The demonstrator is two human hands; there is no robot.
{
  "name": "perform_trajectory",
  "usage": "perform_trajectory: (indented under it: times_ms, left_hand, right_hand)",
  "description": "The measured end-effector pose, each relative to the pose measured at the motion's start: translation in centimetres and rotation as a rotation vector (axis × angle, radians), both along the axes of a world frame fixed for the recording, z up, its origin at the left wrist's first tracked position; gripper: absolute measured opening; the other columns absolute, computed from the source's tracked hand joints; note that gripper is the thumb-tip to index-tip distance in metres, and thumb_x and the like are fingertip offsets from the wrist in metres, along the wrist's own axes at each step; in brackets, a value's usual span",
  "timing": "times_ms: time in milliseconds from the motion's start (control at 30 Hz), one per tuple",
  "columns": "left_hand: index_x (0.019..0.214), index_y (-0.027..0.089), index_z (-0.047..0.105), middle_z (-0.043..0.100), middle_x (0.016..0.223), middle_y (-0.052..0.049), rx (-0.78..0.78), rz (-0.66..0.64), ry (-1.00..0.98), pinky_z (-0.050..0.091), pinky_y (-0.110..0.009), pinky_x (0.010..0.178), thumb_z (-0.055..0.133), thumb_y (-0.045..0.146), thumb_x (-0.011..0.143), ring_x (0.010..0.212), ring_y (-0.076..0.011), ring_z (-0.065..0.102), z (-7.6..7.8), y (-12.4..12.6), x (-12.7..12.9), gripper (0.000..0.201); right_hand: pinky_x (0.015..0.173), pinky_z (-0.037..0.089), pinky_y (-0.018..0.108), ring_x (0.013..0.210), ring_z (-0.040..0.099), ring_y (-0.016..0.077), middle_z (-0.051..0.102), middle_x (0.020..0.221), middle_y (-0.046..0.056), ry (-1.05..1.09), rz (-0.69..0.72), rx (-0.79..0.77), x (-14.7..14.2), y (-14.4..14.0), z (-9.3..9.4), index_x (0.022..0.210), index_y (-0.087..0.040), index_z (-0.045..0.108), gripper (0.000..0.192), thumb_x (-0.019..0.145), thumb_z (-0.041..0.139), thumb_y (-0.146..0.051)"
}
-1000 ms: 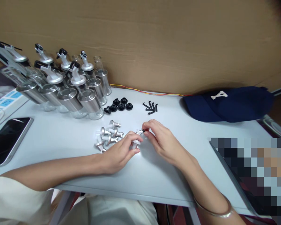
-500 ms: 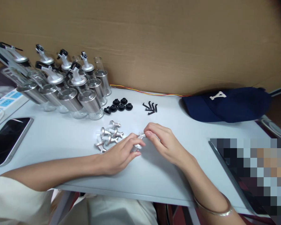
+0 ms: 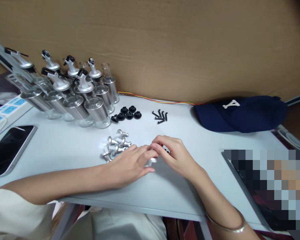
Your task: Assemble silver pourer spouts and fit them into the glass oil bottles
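Observation:
My left hand [image 3: 136, 163] is closed around a silver pourer spout [image 3: 151, 161], mostly covered by its fingers. Against it, the fingertips of my right hand [image 3: 173, 150] are pinched together over the spout's end. A bit of a small black part [image 3: 167, 150] shows beneath the right fingers; the rest is hidden. Several more silver pourer spouts [image 3: 117, 148] lie in a pile just behind my left hand. Farther back are several black rubber stoppers [image 3: 129, 115] and, to their right, several small black levers [image 3: 162, 115].
Several glass oil bottles [image 3: 97, 106] with steel sleeves stand at the back left, some topped with pourers. A phone [image 3: 11, 150] and a power strip [image 3: 7, 108] are at the left. A navy cap [image 3: 242, 115] and a dark tablet-like device [image 3: 250, 196] lie at the right.
My left hand has shifted slightly right with the spout, turning over it more. My right fingertips have come up against the left fingers, and black bits now show beneath them.

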State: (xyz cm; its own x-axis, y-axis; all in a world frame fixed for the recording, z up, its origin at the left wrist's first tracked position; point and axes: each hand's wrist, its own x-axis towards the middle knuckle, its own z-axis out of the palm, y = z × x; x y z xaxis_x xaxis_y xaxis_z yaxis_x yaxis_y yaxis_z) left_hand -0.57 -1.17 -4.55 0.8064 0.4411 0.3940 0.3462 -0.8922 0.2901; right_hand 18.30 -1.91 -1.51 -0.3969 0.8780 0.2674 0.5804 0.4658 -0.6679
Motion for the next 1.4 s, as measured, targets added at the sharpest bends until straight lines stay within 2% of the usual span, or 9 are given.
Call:
perform_trajectory:
  times_ms: [133, 300, 400, 500, 733, 1000, 1133, 1300, 1400]
  left_hand:
    - [0.116, 0.017, 0.037, 0.052, 0.120, -0.017, 0.059, 0.109, 0.041, 0.048, -0.040, 0.078, 0.027, 0.048, 0.098, 0.096, -0.0241, 0.059, 2.8, 1.7, -0.9, 0.038]
    - [0.102, 0.013, 0.055, 0.057, 0.117, -0.016, 0.210, 0.379, 0.338, 0.046, -0.043, 0.082, 0.033, 0.035, 0.098, 0.106, -0.0306, 0.055, 5.6, 4.3, -2.7, 0.032]
    - [0.099, 0.011, 0.057, 0.061, 0.112, -0.016, 0.292, 0.469, 0.517, 0.046, -0.040, 0.077, 0.041, 0.011, 0.092, 0.100, -0.0301, 0.057, 5.5, 5.5, -3.5, 0.018]
    - [0.094, 0.010, 0.057, 0.063, 0.103, -0.015, 0.314, 0.480, 0.605, 0.046, -0.036, 0.072, 0.038, -0.009, 0.080, 0.092, -0.0275, 0.058, 5.0, 6.5, -3.8, 0.031]
    - [0.089, 0.012, 0.058, 0.063, 0.083, -0.010, 0.306, 0.541, 0.683, 0.044, -0.032, 0.061, 0.037, -0.010, 0.076, 0.076, -0.0246, 0.060, 4.6, 7.0, -3.3, 0.033]
    - [0.090, 0.011, 0.060, 0.064, 0.085, -0.013, 0.338, 0.490, 0.612, 0.044, -0.035, 0.064, 0.038, -0.009, 0.075, 0.082, -0.0280, 0.059, 4.4, 7.2, -3.5, 0.033]
    - [0.114, 0.012, 0.052, 0.062, 0.093, -0.011, 0.271, 0.417, 0.311, 0.046, -0.038, 0.075, 0.038, -0.003, 0.083, 0.087, -0.0254, 0.060, 5.1, 5.7, -3.1, 0.038]
    - [0.115, 0.017, 0.046, 0.061, 0.094, -0.006, -0.211, 0.016, -0.205, 0.050, -0.028, 0.076, 0.044, 0.012, 0.093, 0.086, -0.0154, 0.060, 3.1, 0.7, -1.3, 0.022]
    - [0.120, 0.019, 0.046, 0.062, 0.094, -0.006, -0.521, -0.141, -0.195, 0.052, -0.029, 0.079, 0.044, 0.016, 0.094, 0.087, -0.0149, 0.061, 0.8, -1.9, -0.4, 0.026]
  right_hand:
    - [0.052, 0.035, 0.021, 0.050, 0.044, 0.0097, 0.048, 0.057, -0.004, 0.104, -0.060, 0.067, 0.1, -0.1, 0.3, 0.070, -0.020, 0.048, 0.027, 0.096, 0.041, -0.026]
    - [0.051, 0.035, 0.021, 0.048, 0.040, 0.0090, 0.044, 0.057, -0.005, 0.173, -0.142, 0.110, 0.4, -0.1, 0.4, 0.070, -0.021, 0.047, 0.031, 0.097, 0.039, -0.032]
    - [0.049, 0.034, 0.021, 0.047, 0.039, 0.0090, 0.044, 0.056, -0.005, 0.215, -0.167, 0.085, 0.4, 0.0, 0.3, 0.070, -0.021, 0.048, 0.034, 0.097, 0.039, -0.039]
    - [0.050, 0.036, 0.022, 0.049, 0.044, 0.0097, 0.050, 0.056, -0.004, 0.273, -0.182, 0.043, 0.5, 0.0, 0.2, 0.072, -0.021, 0.049, 0.034, 0.096, 0.040, -0.043]
    - [0.055, 0.042, 0.024, 0.054, 0.052, 0.0117, 0.058, 0.061, -0.002, 0.381, -0.232, 0.017, 0.5, 0.0, 0.0, 0.078, -0.021, 0.050, 0.028, 0.096, 0.043, -0.042]
    - [0.052, 0.042, 0.024, 0.052, 0.052, 0.0108, 0.057, 0.063, -0.002, 0.460, -0.232, 0.046, 0.5, -0.1, 0.2, 0.074, -0.021, 0.049, 0.026, 0.094, 0.045, -0.037]
    - [0.046, 0.036, 0.024, 0.048, 0.048, 0.0104, 0.057, 0.062, -0.002, 0.554, -0.313, 0.091, 0.8, -0.4, -0.2, 0.073, -0.021, 0.049, 0.025, 0.093, 0.045, -0.037]
    - [0.046, 0.037, 0.025, 0.047, 0.050, 0.0117, 0.057, 0.060, -0.002, 0.692, -0.437, 0.192, 0.7, -0.4, -0.3, 0.072, -0.023, 0.045, 0.024, 0.092, 0.047, -0.036]
    - [0.044, 0.040, 0.025, 0.046, 0.052, 0.0108, 0.062, 0.065, -0.001, 0.685, -0.465, 0.199, 0.5, -0.2, -0.1, 0.074, -0.023, 0.044, 0.025, 0.092, 0.049, -0.039]
